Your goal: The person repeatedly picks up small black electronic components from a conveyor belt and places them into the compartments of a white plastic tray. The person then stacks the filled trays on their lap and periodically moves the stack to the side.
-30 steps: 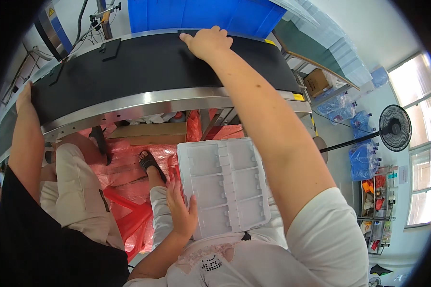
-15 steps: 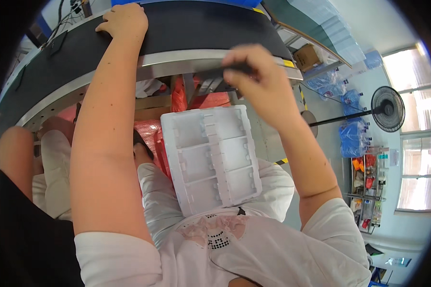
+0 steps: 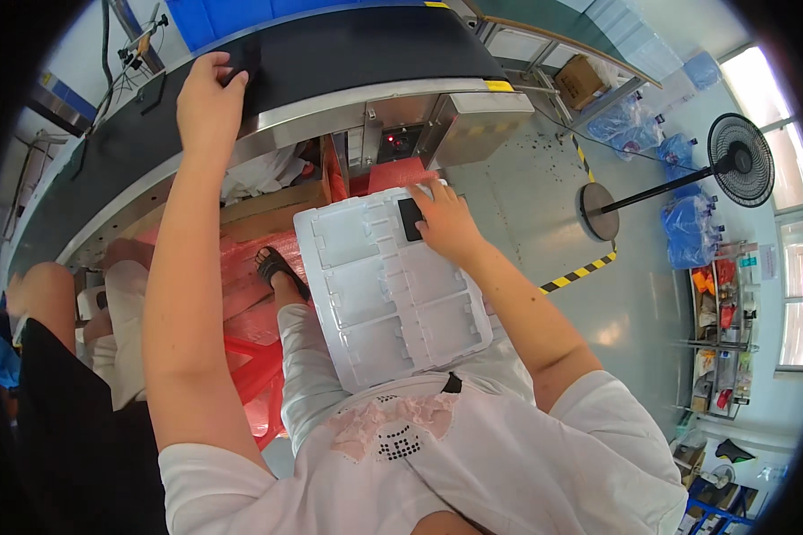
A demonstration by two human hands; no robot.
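Note:
A white plastic tray [image 3: 354,296] with several compartments rests on my lap, tilted slightly. My right hand [image 3: 451,221] is at its far right compartment, fingers closed on the edge of a flat black rectangular piece [image 3: 409,220] that lies in that compartment. The other compartments hold nothing that I can see. My left hand [image 3: 209,109] reaches over the black conveyor belt [image 3: 348,53], thumb and fingers pinched around a dark piece [image 3: 237,77], which is hard to make out against the belt. Farther left on the belt lies another flat black piece [image 3: 152,94].
A blue bin [image 3: 232,20] stands behind the belt. Below the belt's metal edge are a control box [image 3: 486,125], cardboard and red plastic wrapping [image 3: 254,267]. A person's knee [image 3: 40,290] is close on my left. A black standing fan [image 3: 739,160] is to the right.
My right hand has come down from the belt's edge to the tray with the black piece. My left hand has drawn nearer and left on the belt, now pinching. The view has shifted.

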